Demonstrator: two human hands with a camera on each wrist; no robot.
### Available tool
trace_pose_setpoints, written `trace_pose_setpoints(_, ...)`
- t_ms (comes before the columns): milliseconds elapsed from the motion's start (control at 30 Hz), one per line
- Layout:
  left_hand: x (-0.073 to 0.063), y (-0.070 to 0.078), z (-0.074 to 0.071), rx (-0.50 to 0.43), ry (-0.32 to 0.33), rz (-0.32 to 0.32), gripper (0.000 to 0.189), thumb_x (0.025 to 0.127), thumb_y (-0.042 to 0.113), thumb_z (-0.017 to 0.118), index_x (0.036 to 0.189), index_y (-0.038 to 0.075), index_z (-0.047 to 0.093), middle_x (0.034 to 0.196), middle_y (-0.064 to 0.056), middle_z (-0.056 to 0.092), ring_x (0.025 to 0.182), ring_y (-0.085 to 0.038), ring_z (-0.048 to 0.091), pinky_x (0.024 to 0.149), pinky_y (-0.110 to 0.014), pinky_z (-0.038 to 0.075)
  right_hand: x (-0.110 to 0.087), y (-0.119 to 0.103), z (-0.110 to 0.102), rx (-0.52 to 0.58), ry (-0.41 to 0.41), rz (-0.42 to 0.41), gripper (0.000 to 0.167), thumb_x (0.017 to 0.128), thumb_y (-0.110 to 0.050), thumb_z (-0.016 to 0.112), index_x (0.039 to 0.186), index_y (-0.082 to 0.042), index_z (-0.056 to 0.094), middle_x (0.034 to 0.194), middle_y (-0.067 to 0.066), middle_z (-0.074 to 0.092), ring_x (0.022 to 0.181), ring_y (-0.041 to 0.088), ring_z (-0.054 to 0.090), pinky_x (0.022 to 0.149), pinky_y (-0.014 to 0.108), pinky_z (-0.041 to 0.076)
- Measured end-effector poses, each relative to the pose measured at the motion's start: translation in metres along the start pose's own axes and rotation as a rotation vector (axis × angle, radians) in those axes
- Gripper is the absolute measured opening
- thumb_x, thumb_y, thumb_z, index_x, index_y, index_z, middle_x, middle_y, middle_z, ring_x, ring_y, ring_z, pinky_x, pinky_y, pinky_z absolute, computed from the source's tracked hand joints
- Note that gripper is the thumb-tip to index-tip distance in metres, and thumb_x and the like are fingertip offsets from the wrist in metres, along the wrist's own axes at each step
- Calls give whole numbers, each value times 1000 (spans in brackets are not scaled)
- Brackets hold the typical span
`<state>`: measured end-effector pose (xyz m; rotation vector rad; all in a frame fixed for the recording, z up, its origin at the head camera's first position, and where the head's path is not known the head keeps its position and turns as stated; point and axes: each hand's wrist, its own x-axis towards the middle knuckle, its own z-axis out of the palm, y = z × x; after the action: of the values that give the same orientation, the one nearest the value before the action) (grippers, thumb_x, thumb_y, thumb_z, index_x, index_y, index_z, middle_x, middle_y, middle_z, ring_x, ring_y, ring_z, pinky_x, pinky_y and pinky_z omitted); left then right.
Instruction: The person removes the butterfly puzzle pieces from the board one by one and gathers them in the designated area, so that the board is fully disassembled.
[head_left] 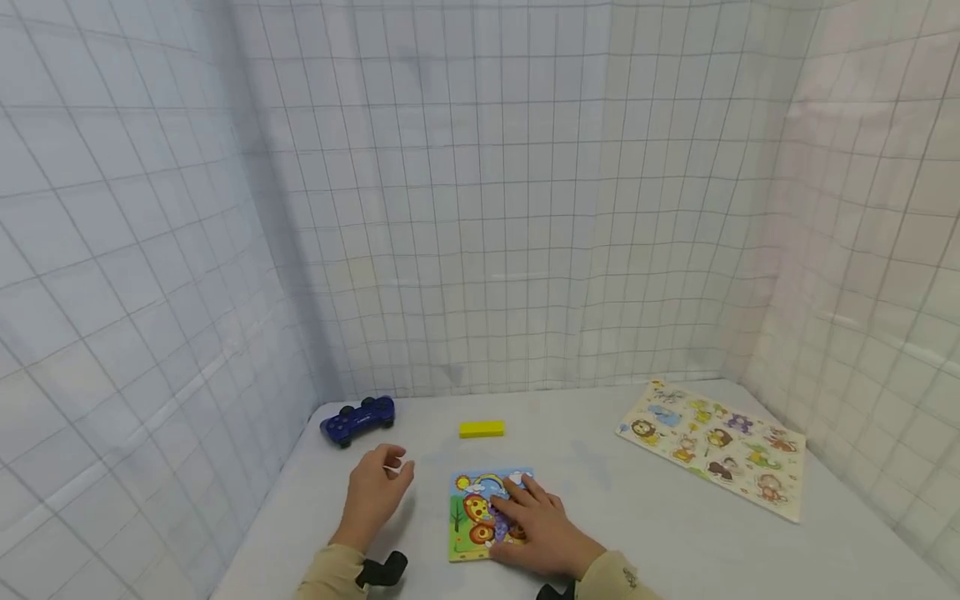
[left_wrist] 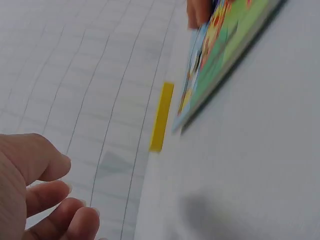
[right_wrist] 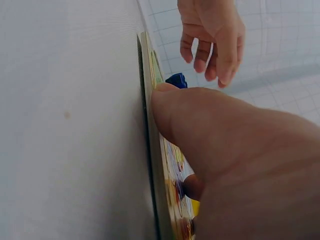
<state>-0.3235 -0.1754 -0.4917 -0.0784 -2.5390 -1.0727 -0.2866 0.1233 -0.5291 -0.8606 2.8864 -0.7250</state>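
A small, colourful picture puzzle board (head_left: 468, 533) lies at the front middle of the white table. My right hand (head_left: 543, 529) rests on its right part with fingers spread, covering some of the picture. In the right wrist view the thumb (right_wrist: 172, 107) presses at the board's near edge (right_wrist: 159, 165). Left of the board, my left hand (head_left: 375, 492) is held over the table, fingers loosely bent and nothing in them. The left wrist view shows its thumb (left_wrist: 45, 160) apart from the fingertips.
Behind the puzzle lies a yellow block (head_left: 482, 429). A dark blue game controller (head_left: 360, 421) is at the back left, beyond my left hand. At the right lies a larger cream board (head_left: 738, 458) with animal pictures. Grid-patterned white cloth (head_left: 480, 208) encloses the back and sides.
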Motion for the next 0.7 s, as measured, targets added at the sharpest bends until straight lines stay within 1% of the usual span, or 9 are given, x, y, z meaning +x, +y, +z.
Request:
trace_pose_setpoints(100, -6, 24, 17, -17, -127, 22, 26, 92, 17, 75, 114, 5, 68, 98, -6, 66, 85, -16, 61, 75, -35, 53, 3, -2, 1, 0, 2, 10, 76, 92, -71, 57, 156, -30, 46, 168, 6, 31, 155, 43, 20, 110, 66, 28)
trace_pose_setpoints(167, -9, 35, 30, -3, -218, 35, 25, 92, 17, 75, 113, 6, 68, 99, -5, 64, 86, -15, 60, 75, -35, 52, 3, -3, 0, 7, 0, 24, 76, 91, -71, 58, 155, -30, 47, 168, 6, 32, 155, 43, 21, 110, 67, 28)
trace_pose_setpoints(233, -12, 43, 42, 30, -279, 58, 22, 93, 18, 74, 111, 7, 68, 99, -5, 63, 87, -15, 58, 76, -37, 52, 2, -4, -1, 21, -4, 34, 77, 90, -71, 60, 154, -30, 48, 168, 6, 32, 155, 43, 20, 110, 67, 28)
trace_pose_setpoints(300, -14, 48, 53, 55, -316, 90, 19, 93, 16, 73, 110, 7, 69, 99, -5, 62, 88, -17, 57, 78, -39, 51, 1, -4, -1, 33, -4, 35, 76, 90, -70, 61, 153, -30, 49, 167, 6, 33, 155, 43, 21, 110, 68, 28)
trace_pose_setpoints(367, -15, 50, 61, 73, -327, 144, 16, 92, 13, 73, 107, 7, 70, 98, -5, 62, 88, -17, 57, 78, -40, 51, 0, -4, -2, 40, 3, 32, 75, 90, -68, 63, 153, -29, 50, 167, 6, 33, 155, 43, 21, 110, 68, 28)
trace_pose_setpoints(467, -15, 52, 71, 89, -340, 186, 12, 92, 11, 72, 104, 7, 72, 94, -3, 62, 85, -16, 56, 77, -38, 50, -1, -3, -3, 45, 17, 28, 73, 90, -66, 64, 151, -28, 52, 166, 7, 35, 155, 43, 22, 110, 70, 28)
trace_pose_setpoints(533, -15, 52, 76, 95, -327, 189, 11, 91, 10, 73, 102, 6, 73, 91, -2, 60, 82, -14, 54, 74, -36, 49, -1, -2, -3, 50, 31, 27, 72, 90, -64, 65, 150, -27, 54, 166, 7, 36, 154, 43, 23, 109, 71, 28)
trace_pose_setpoints(600, -16, 50, 80, 100, -306, 169, 11, 91, 12, 74, 101, 7, 73, 89, -1, 59, 80, -13, 52, 73, -33, 48, -2, -2, -4, 53, 43, 25, 69, 90, -63, 65, 149, -26, 56, 165, 7, 38, 154, 44, 24, 108, 72, 28)
trace_pose_setpoints(700, -17, 43, 82, 89, -247, 188, 10, 89, 13, 77, 96, 7, 75, 87, 0, 59, 79, -12, 53, 72, -31, 47, -1, -2, -4, 44, 71, 29, 65, 91, -62, 64, 146, -27, 59, 163, 8, 41, 152, 43, 28, 107, 73, 29)
